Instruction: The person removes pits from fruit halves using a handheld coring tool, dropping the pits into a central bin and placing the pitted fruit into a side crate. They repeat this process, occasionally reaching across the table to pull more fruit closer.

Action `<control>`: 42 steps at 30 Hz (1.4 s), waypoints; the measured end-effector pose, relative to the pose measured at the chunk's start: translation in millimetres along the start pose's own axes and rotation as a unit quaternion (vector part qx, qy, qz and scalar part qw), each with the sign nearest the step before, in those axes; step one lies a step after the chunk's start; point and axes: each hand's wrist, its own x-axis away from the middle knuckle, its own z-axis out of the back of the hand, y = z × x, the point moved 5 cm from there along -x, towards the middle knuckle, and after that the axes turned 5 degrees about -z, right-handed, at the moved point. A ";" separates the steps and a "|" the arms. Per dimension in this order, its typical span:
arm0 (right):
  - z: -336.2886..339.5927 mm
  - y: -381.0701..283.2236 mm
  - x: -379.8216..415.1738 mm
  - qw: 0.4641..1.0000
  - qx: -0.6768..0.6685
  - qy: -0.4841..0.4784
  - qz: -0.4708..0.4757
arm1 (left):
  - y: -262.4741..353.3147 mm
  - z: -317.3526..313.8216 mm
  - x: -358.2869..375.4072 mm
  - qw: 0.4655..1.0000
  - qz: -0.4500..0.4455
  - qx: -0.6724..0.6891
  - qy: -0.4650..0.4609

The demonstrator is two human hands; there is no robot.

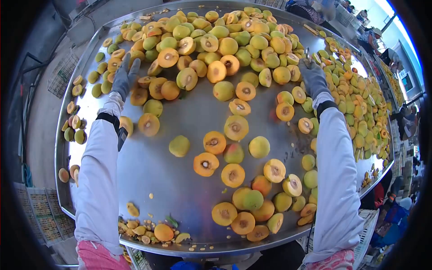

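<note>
Fruit scraps (140, 230) littered the worktop (159, 180) well short of the left hand (123, 78), which was spread and unladen; whether the right hand (313, 77) grasped anything, I couldn't tell. Between and beyond them lay yellow-green peach halves (217, 72) with orange flesh.

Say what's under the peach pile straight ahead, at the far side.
The metal table shows along the near edge of the peach pile; whatever lies beneath its middle is covered.

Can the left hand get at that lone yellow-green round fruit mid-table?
Probably yes: the grey-gloved left hand looks open, and bare metal tabletop surrounds the yellow-green round fruit, though some orange cut halves lie between them.
</note>
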 end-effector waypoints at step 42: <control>95.0 -20.7 349.6 0.967 -0.169 -0.067 0.178 | 294.4 22.6 282.9 0.964 -0.127 -0.023 -0.232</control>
